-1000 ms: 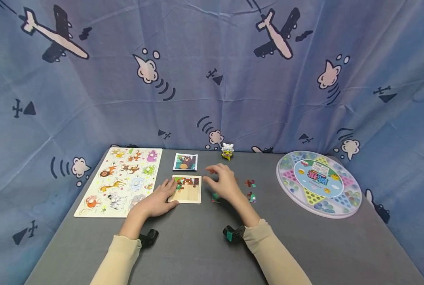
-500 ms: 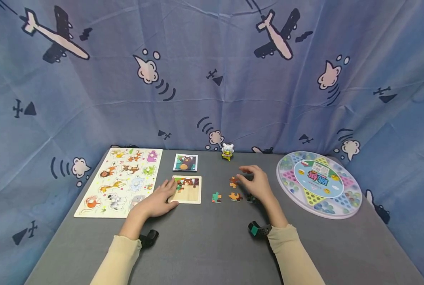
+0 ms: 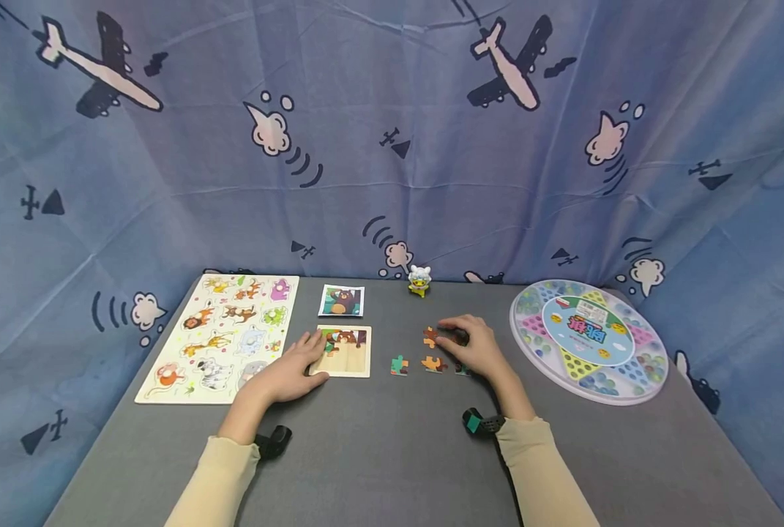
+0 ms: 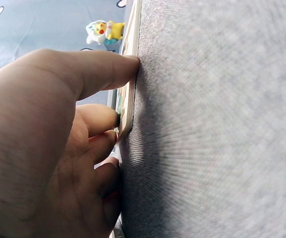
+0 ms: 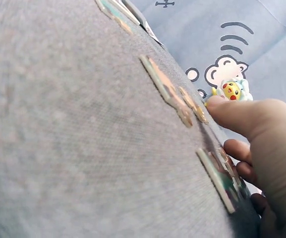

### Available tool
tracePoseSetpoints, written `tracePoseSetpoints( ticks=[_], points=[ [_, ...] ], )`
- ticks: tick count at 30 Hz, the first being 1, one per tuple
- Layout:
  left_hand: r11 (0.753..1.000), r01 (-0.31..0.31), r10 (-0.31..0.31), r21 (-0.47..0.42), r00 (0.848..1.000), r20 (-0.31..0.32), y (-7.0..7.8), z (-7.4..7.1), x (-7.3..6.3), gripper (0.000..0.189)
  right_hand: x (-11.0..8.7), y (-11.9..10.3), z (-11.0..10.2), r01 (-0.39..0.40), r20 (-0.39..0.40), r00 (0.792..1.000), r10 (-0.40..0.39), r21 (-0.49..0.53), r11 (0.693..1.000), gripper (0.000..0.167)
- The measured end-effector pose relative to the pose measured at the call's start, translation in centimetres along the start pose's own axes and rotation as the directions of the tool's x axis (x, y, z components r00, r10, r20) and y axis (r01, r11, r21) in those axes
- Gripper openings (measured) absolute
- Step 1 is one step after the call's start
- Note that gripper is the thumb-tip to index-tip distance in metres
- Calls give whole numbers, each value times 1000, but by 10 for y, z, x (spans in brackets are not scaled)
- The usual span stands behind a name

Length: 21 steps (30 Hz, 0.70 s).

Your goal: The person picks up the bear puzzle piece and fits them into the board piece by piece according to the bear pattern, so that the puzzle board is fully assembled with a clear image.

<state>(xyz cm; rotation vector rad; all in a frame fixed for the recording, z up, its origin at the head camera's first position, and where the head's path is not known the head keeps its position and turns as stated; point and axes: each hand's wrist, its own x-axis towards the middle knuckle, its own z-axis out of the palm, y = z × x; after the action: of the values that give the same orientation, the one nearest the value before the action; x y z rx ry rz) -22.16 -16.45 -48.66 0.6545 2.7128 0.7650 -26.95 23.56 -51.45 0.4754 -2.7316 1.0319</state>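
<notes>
My left hand (image 3: 289, 372) rests on the left side of a small wooden puzzle board (image 3: 360, 360), its fingers extended. In the left wrist view, the thumb (image 4: 108, 69) touches the edge of the board (image 4: 128, 106). The board bears part of a bear picture, with bare wood at its lower right. My right hand (image 3: 476, 348) reaches low over loose jigsaw pieces, thumb and index finger apart. Beside its fingertips lies an orange-brown piece (image 3: 429, 337); another orange piece (image 3: 433, 364) is nearer me. A dark green piece (image 5: 217, 178) sits under the hand, partly hidden.
A green jigsaw piece (image 3: 400, 365) lies right of the board. Behind the board is a bear picture card (image 3: 342, 301), with a small yellow-and-white figurine (image 3: 419, 281) farther right. An animal puzzle board (image 3: 223, 344) is at left, a round game board (image 3: 589, 340) at right.
My right hand has moved right, from beside the puzzle board to over the loose pieces, uncovering the green and orange ones. My left hand has stayed on the board.
</notes>
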Motion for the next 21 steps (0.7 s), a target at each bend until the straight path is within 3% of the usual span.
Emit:
tracePoseSetpoints(
  ticks=[7, 21],
  points=[
    [1000, -8, 8, -1, 1000, -8, -1, 2, 1, 74, -2, -1, 2, 37, 33, 999, -36, -51, 998, 33],
    [999, -38, 38, -12, 999, -35, -5, 2, 2, 73, -1, -3, 4, 32, 36, 999, -29, -90, 995, 29]
  ],
)
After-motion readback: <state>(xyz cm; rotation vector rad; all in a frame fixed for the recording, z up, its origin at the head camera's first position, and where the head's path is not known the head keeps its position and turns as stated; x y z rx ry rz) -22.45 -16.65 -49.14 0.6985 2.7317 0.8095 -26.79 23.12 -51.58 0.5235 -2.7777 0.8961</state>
